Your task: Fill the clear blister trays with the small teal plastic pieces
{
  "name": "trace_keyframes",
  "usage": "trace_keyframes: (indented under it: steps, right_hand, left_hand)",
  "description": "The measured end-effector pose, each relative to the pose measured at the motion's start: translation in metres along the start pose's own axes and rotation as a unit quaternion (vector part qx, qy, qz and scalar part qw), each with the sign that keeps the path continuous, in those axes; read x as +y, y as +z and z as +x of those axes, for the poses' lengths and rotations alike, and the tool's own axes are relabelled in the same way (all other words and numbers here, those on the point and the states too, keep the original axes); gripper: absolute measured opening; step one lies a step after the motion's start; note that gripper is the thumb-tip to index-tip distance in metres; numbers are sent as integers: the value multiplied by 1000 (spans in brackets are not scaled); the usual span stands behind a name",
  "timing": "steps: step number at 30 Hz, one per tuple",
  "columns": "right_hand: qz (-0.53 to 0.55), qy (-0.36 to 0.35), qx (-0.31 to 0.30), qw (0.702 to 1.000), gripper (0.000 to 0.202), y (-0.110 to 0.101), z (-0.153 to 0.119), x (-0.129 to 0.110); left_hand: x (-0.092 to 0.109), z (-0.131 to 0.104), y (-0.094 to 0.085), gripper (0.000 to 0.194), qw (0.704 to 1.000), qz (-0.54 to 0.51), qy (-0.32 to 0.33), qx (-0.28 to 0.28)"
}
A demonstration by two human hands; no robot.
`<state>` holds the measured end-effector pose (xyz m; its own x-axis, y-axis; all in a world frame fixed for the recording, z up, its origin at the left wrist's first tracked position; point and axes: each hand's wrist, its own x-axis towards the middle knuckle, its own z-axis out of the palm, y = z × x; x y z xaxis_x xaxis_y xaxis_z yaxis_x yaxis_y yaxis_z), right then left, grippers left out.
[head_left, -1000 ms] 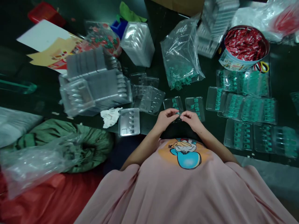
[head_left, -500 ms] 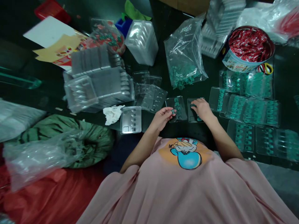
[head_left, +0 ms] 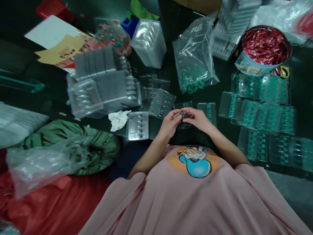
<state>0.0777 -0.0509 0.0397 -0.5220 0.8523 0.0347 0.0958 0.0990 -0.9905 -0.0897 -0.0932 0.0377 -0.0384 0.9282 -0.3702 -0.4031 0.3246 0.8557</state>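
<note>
My left hand (head_left: 171,121) is closed around small green plastic pieces (head_left: 182,114), pinched near its fingertips. My right hand (head_left: 197,119) meets it there, fingers bent in against the same pieces; whether it grips one itself is hidden. Both hands hover over a clear plastic tray (head_left: 176,106), which they mostly cover. Just right of them lies another clear tray (head_left: 213,107) with a column of green pieces in its slots. Beyond the hands, a clear bag (head_left: 193,49) holds many loose green pieces.
Filled trays (head_left: 265,116) overlap on the right, below a round tin (head_left: 254,67) of red packets and yellow-handled scissors (head_left: 284,71). Stacked clear trays (head_left: 105,88) stand left, near loose trays (head_left: 161,102), a white crumpled tissue (head_left: 117,120) and a single tray (head_left: 130,125).
My right hand has moved left from the right-hand tray to my left hand, uncovering that tray's green pieces. My left hand has stayed nearly in place.
</note>
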Motion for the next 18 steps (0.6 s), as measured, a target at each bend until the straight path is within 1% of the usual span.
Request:
trace_keyframes:
  steps: [3, 5, 9, 12, 15, 16, 18]
  right_hand:
    - [-70, -37, 43, 996, 21, 2, -2, -2]
    - [-112, -59, 46, 991, 14, -1, -1, -3]
    - [-187, -93, 25, 978, 22, -4, -1, -3]
    - [-242, -101, 39, 964, 26, -4, -1, 0]
    - [-271, -106, 70, 954, 27, -8, 0, 6]
    - [-273, -106, 89, 952, 27, -11, 0, 8]
    - [-260, -97, 149, 949, 25, -20, 1, 10]
  left_hand:
    - [0, -1, 0, 44, 1000, 24, 11, 0]
    - [1, 0, 0, 44, 999, 32, 13, 8]
    - [2, 0, 1, 44, 999, 36, 1, 6]
    - [2, 0, 0, 44, 1000, 25, -12, 6]
    - [1, 0, -2, 42, 1000, 21, -18, 1]
    - [1, 0, -2, 41, 1000, 20, -18, -5]
    - [1, -1, -4, 40, 1000, 15, -19, -17]
